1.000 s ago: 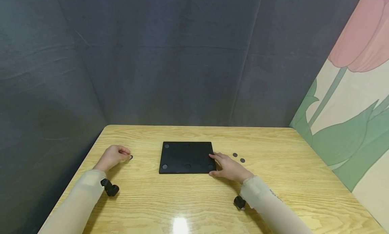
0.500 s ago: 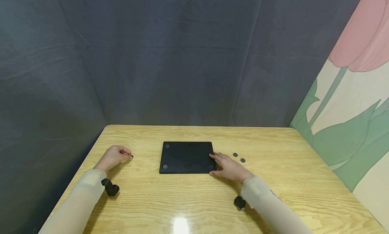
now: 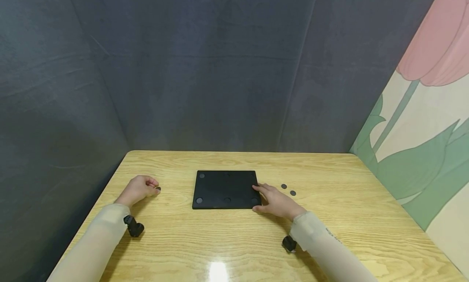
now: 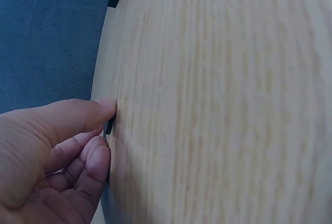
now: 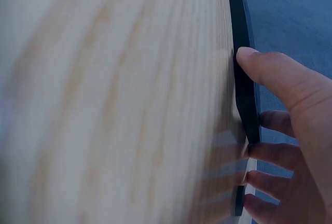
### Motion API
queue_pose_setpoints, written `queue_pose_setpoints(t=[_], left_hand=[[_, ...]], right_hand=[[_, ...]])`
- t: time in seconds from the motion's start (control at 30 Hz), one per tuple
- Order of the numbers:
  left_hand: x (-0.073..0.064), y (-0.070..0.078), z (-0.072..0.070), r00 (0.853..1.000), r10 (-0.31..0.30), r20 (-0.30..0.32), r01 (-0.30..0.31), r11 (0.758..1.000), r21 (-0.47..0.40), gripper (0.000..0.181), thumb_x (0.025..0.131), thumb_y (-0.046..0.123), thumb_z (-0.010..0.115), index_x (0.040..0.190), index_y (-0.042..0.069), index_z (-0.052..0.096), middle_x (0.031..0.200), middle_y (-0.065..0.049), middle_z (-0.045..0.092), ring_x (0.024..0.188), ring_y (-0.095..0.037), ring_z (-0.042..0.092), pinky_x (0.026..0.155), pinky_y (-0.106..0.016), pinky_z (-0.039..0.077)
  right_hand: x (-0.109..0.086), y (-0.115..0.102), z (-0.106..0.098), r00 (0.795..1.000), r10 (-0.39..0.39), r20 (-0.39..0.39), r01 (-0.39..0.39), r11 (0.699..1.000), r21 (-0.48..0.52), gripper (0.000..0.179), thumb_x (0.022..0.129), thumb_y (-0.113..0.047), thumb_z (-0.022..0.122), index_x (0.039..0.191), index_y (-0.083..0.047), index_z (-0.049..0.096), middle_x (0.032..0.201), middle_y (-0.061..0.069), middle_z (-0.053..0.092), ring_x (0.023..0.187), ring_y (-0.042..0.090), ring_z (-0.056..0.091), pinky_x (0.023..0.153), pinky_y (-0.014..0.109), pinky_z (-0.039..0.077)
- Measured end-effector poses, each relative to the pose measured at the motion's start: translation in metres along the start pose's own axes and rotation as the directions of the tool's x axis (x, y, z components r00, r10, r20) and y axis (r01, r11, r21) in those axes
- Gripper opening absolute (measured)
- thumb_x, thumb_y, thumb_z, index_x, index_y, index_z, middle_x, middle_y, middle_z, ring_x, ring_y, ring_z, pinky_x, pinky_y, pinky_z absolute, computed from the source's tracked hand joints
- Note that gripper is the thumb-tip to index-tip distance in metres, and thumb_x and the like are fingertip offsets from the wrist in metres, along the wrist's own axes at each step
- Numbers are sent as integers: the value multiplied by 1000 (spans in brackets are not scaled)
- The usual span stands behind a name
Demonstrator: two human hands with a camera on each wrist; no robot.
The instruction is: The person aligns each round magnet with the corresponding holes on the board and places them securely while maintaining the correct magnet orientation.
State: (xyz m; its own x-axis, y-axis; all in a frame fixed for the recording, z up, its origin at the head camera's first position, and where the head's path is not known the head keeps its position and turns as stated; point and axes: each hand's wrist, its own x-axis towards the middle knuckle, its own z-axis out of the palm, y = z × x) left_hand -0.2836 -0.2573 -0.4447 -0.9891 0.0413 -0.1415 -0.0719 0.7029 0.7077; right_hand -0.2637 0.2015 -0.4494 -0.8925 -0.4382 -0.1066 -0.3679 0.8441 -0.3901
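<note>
On the table (image 3: pixel 176 237), left hand (image 3: pixel 137 190) pinching a disc (image 3: pixel 158 189), probably light, best gripped by its rim; right hand (image 3: pixel 275 201), fingers spread, touching a panel (image 3: pixel 227 186).

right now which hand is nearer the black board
Right. The right hand touches the right end of the black board; the left hand is apart from it, to its left.

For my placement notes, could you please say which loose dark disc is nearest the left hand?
The lone disc, left of the black board, at the left hand; the other two discs lie right of the board.
</note>
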Motion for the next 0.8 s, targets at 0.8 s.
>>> queue_pose_setpoints(t=[0.8], left_hand=[[3, -2, -2, 1000, 16, 9, -16, 999, 32, 19, 79, 13, 72, 91, 1, 64, 82, -6, 59, 74, -20, 51, 67, -33, 41]], right_hand=[[1, 2, 2, 1000, 2, 4, -2, 1000, 2, 81, 78, -57, 63, 145, -21, 33, 150, 10, 25, 135, 32, 26, 102, 50, 33]])
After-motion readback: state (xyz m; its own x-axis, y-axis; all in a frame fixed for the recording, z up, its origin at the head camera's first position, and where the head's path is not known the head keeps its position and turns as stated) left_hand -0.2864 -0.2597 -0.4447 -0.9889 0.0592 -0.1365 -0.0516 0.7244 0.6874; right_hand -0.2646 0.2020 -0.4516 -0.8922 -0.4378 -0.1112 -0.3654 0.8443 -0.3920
